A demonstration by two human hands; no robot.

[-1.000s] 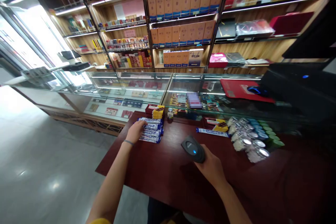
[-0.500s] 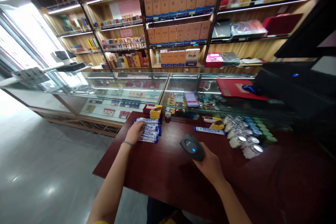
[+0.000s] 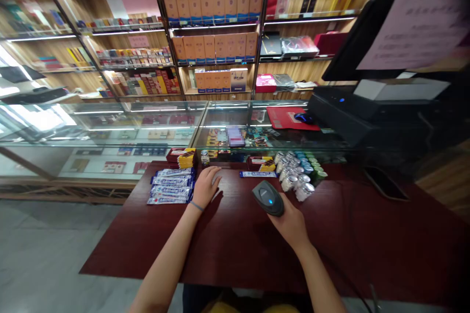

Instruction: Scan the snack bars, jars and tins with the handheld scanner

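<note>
My right hand (image 3: 293,221) is wrapped round the handle of a dark barcode scanner (image 3: 268,198) with a small blue light, held above the table. My left hand (image 3: 206,187) is over the table with its fingers stretched out and nothing in them. To its left lie several blue-and-white wrapped sticks (image 3: 171,186) in a stacked row. A single blue-and-white stick (image 3: 258,174) lies farther right, in front of a small pile of yellow and dark red chocolate boxes (image 3: 261,163). Another pile of such boxes (image 3: 181,157) and a small jar (image 3: 204,158) stand behind my left hand.
Several small jars with silver, blue and green lids (image 3: 295,176) stand at the right on the dark red table (image 3: 227,244). A phone (image 3: 385,183) lies beyond them. A glass display counter (image 3: 165,122) runs behind, with a red mouse mat (image 3: 279,118) and a monitor (image 3: 362,34) on the right.
My left hand has moved right, off the wrapped sticks to the bare table. The camera view has turned to the right. My right hand still holds the scanner.
</note>
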